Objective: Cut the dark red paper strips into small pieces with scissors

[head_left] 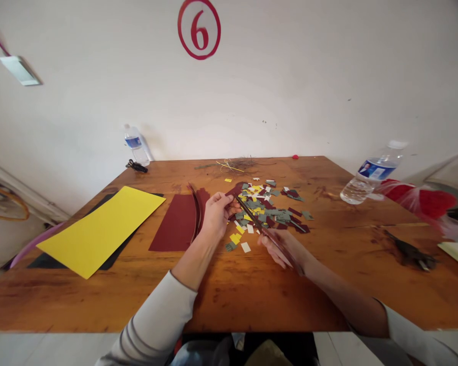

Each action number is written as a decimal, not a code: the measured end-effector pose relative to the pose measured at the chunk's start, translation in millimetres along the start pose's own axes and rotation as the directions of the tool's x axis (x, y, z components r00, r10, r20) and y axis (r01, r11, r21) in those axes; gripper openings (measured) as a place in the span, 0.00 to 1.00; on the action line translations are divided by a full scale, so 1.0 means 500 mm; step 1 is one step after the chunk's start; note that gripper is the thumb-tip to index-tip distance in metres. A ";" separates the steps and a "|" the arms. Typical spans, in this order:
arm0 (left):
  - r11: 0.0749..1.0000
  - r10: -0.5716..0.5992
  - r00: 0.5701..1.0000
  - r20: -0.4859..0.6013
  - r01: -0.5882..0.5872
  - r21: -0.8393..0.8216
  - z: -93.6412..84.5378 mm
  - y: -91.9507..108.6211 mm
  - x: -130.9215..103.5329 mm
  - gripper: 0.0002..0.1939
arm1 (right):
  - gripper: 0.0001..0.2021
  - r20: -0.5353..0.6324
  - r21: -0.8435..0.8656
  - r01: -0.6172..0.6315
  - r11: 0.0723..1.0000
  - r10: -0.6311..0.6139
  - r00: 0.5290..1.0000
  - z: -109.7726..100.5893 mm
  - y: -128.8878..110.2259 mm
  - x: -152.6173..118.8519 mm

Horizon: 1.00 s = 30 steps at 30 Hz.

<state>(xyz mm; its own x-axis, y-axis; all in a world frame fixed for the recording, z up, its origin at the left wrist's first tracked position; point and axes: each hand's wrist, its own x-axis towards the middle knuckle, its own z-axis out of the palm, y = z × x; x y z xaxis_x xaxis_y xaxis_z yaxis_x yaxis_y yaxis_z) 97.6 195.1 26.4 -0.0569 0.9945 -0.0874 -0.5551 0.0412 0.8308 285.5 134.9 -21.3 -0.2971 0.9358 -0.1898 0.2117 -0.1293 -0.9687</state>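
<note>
My left hand [218, 211] pinches the end of a dark red paper strip [232, 193] above the left side of a pile of cut paper pieces [265, 208] in grey, yellow, white and dark red. In my right hand [284, 249] is a long, dark, narrow tool [254, 218], which looks like scissors; its tip reaches the paper at my left fingers. Whether its blades are apart is too small to tell. Just left of my left hand lie dark red sheets [171, 223], with thin curved strips [194, 213] on them.
A yellow sheet [103, 229] lies over a dark sheet [116, 254] on the left. Bottles stand back left [135, 145] and lean at right [372, 173]. A black object [410, 251] lies at right, near a red wrapped bundle [423, 198]. Thin stalks [232, 165] lie by the wall.
</note>
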 end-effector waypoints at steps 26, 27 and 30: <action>1.000 -0.021 1.000 0.000 0.021 0.013 -0.003 0.000 0.003 0.17 | 0.22 0.055 0.048 -0.055 0.997 0.052 0.997 -0.005 0.003 0.006; 1.000 -0.019 1.000 0.004 0.019 0.012 -0.003 0.000 0.003 0.17 | 0.22 0.069 0.055 -0.062 0.997 0.058 0.996 -0.006 0.006 0.007; 1.000 -0.013 1.000 0.003 0.013 0.014 -0.004 -0.001 0.003 0.16 | 0.21 0.087 0.079 -0.059 0.995 0.052 0.995 -0.008 0.015 0.009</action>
<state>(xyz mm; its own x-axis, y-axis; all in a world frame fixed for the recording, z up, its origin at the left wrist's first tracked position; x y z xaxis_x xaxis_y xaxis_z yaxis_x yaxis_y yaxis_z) 96.2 196.3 24.8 -0.0470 0.9943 -0.0960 -0.5440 0.0552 0.8372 289.4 139.5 -28.9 -0.3653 0.8957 -0.2534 0.1551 -0.2098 -0.9654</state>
